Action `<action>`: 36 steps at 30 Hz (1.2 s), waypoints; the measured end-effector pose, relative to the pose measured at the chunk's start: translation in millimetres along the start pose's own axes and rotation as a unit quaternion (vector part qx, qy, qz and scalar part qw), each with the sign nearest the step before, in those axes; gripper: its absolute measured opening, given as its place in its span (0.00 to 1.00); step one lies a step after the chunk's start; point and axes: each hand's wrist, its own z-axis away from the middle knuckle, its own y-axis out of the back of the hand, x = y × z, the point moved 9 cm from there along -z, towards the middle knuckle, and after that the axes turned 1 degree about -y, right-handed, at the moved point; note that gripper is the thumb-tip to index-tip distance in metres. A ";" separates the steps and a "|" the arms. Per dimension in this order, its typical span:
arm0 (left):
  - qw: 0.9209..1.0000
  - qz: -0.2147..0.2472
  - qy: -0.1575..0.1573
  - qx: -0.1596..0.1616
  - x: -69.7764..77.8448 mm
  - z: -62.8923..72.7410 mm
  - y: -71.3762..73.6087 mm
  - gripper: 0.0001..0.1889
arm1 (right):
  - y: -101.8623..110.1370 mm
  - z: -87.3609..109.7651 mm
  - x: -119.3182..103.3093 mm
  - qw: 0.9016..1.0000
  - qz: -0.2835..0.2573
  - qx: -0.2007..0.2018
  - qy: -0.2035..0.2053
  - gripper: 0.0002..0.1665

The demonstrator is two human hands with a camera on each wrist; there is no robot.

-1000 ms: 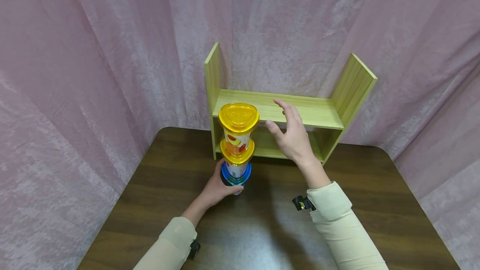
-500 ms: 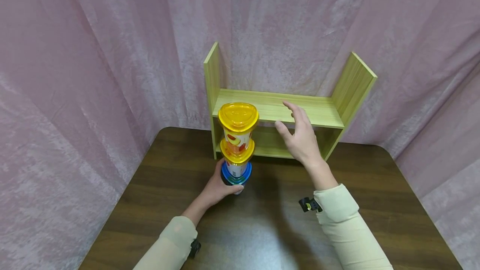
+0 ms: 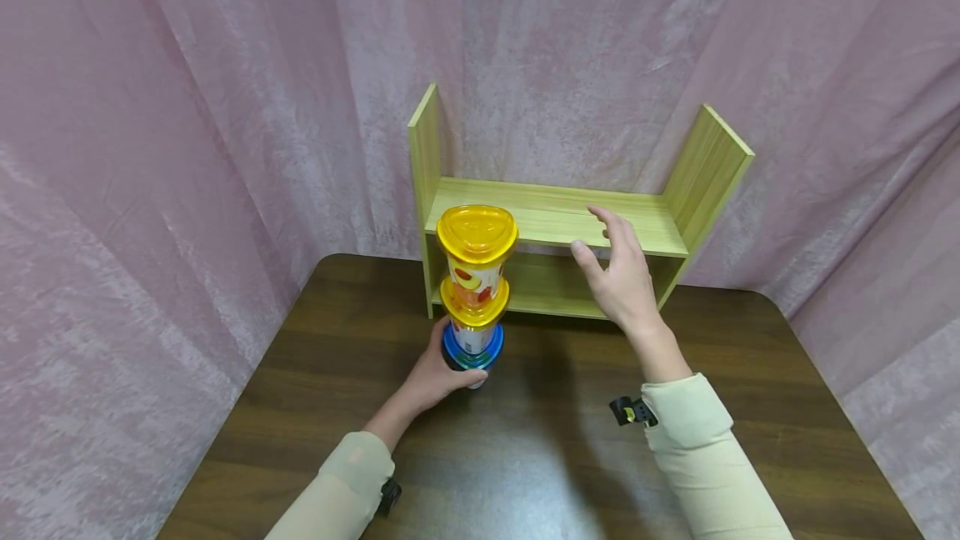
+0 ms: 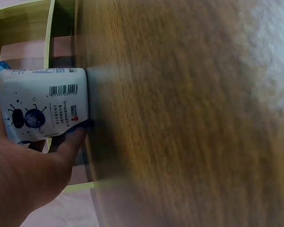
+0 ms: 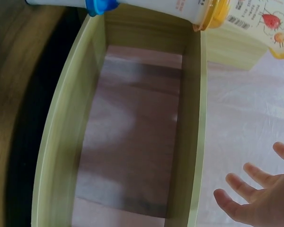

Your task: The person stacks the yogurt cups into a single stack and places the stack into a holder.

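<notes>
Blue-lidded cup [image 4: 42, 101]: left hand [image 3: 433, 373] gripping
Yellow-lidded cups [image 3: 477, 236]: piled on top
Right hand [image 3: 622, 277]: kinda loose, cups' 3 o'clock

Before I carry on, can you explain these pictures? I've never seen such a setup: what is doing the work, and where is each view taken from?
No machine here: it is a person's two bare hands. The wide picture comes from a camera worn on the head, looking forward and down; the two closer ones are taken from the left and right wrists. On the brown table stand a light wooden shelf and three stacked cups: a blue-lidded cup at the bottom, a yellow-lidded cup in the middle and another yellow-lidded one on top. The left hand grips the bottom cup. The right hand is apart from the stack, holding nothing.
</notes>
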 end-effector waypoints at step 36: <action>1.000 -0.001 0.004 0.008 3.3 0.1 -1.2 0.58 | 45.0 9.5 56.9 0.995 0.034 0.056 -0.080 0.38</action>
